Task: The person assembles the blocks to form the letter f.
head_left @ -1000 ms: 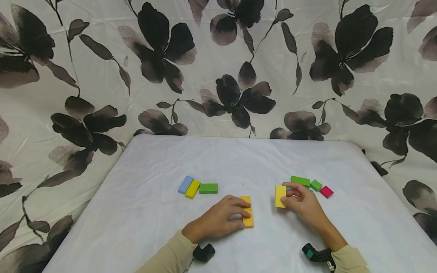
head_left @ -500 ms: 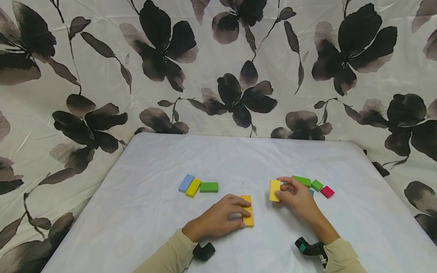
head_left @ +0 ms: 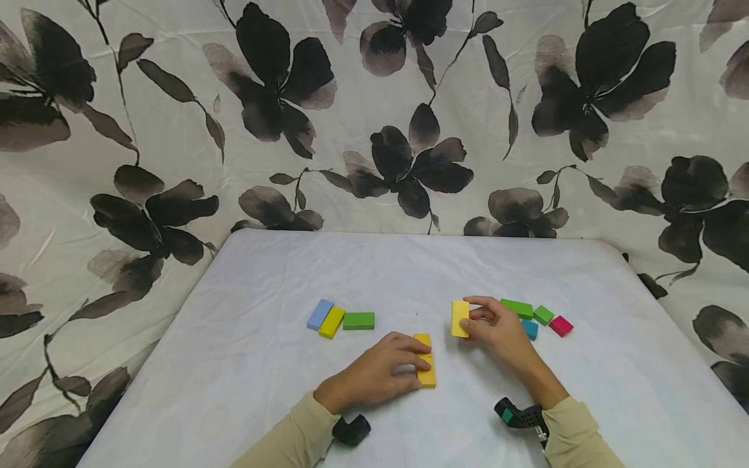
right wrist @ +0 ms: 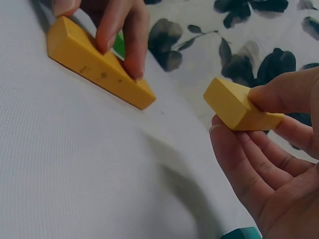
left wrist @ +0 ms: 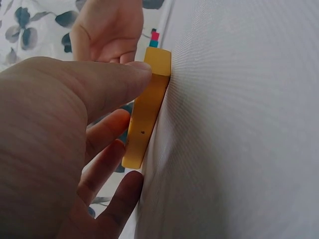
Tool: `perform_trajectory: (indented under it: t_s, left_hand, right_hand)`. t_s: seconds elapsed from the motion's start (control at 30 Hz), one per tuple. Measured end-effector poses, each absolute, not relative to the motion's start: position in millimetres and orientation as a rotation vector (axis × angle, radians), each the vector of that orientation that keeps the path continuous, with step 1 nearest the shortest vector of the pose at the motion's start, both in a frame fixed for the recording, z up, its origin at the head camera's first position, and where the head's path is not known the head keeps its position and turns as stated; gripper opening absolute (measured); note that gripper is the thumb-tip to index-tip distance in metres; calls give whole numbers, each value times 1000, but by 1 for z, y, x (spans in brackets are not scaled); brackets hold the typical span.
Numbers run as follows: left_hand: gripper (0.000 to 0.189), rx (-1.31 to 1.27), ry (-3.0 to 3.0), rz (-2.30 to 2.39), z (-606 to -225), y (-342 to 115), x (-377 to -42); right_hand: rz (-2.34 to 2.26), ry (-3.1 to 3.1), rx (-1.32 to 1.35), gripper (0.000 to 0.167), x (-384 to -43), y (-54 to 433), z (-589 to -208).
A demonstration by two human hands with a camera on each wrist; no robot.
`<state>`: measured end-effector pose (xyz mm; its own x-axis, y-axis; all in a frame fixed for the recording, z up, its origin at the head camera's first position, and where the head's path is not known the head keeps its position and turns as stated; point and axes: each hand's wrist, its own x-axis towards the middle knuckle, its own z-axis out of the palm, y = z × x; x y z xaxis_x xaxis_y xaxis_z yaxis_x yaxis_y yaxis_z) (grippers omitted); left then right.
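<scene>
On the white tabletop lies a long orange-yellow block (head_left: 426, 377), also seen side-on as an orange-yellow block (left wrist: 147, 112) in the left wrist view. My left hand (head_left: 383, 369) holds it down there, thumb at the near end and fingertips across its upper face. To the right, my right hand (head_left: 499, 328) pinches a lighter yellow block (head_left: 459, 318) between thumb and fingers. That yellow block (right wrist: 239, 107) is raised off the cloth in the right wrist view, with a shadow below, apart from the long block.
Left of centre lie a light blue block (head_left: 320, 314), a yellow block (head_left: 331, 322) and a green block (head_left: 359, 321). Beyond my right hand are a long green block (head_left: 517, 309), a small green block (head_left: 543, 315), a red block (head_left: 561, 326) and a teal block (head_left: 529, 329).
My right hand has moved left and slightly away from me with the yellow block, uncovering more of the teal block. My left hand stays on the long orange-yellow block.
</scene>
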<state>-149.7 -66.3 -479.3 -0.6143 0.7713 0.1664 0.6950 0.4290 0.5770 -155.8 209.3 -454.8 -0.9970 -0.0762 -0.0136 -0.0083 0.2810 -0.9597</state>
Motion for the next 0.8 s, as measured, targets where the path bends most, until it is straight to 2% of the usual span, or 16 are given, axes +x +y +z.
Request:
perform_trajectory:
  t_s: [0.43,0.8]
  left_hand:
    - [25,1417,2584,914,-476,-65,-150]
    - [26,1359,2565,916,-478,-65,-151]
  right_hand:
    - [-1836,2445,-56,54,-164,199,-450]
    - [-1827,2431,4,52,-175,195,-451]
